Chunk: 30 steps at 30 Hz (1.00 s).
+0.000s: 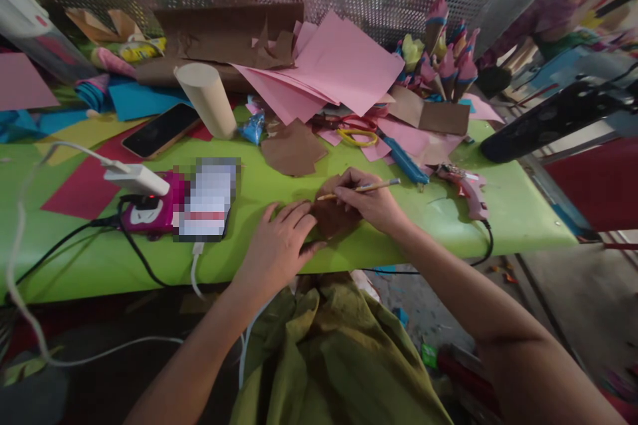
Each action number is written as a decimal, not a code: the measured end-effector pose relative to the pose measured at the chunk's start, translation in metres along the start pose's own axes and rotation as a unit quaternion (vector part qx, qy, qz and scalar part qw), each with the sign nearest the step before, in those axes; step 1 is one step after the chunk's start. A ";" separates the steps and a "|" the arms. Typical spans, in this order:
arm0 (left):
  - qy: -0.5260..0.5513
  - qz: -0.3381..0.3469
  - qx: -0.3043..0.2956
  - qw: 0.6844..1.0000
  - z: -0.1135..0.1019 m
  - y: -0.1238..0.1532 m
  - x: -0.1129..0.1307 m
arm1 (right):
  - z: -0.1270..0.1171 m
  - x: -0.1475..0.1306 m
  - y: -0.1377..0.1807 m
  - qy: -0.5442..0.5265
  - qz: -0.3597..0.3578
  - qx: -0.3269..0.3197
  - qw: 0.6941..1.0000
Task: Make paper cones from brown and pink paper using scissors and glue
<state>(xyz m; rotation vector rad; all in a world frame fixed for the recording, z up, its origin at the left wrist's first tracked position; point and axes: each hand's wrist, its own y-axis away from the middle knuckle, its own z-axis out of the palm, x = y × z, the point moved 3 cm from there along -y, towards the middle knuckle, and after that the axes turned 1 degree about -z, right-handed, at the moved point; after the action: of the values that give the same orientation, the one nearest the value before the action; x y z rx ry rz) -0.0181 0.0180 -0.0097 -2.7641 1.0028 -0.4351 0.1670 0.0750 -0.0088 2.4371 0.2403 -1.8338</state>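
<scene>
A small piece of brown paper [335,220] lies on the green table in front of me, partly covered by both hands. My right hand [371,199] is closed around a pencil [373,186], whose tip points left over the paper. Fingers spread, my left hand [286,236] rests flat at the paper's left edge. Just beyond the hands is another torn brown paper scrap [294,148]. Scissors [357,132] with red and yellow handles and a blue cutter [406,158] lie behind my right hand.
A pink glue gun [466,189] lies at right, its cord hanging over the edge. Pink sheets [339,63], a cardboard tube [207,101] and paper cones [448,66] stand or lie at the back. At left are a phone [162,131], another phone [209,199] and a magenta power strip [154,209].
</scene>
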 end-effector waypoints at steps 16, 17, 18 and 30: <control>0.025 -0.022 -0.038 0.999 -0.002 -0.001 0.000 | -0.004 -0.009 0.029 0.052 0.006 -0.050 0.997; 0.027 -0.022 -0.038 0.999 -0.002 -0.001 0.000 | -0.005 -0.010 0.032 0.055 0.007 -0.050 0.997; 0.028 -0.022 -0.037 0.999 -0.002 0.000 0.000 | -0.005 -0.010 0.034 0.057 0.008 -0.051 0.997; 0.040 -0.024 -0.029 0.998 -0.002 0.001 -0.001 | -0.004 -0.010 0.051 0.040 0.029 -0.077 0.996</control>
<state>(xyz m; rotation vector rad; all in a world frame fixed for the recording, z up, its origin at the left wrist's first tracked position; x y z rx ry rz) -0.0201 0.0182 -0.0080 -2.8487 0.9843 -0.5354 0.1765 0.0245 0.0006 2.3876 0.3014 -1.6325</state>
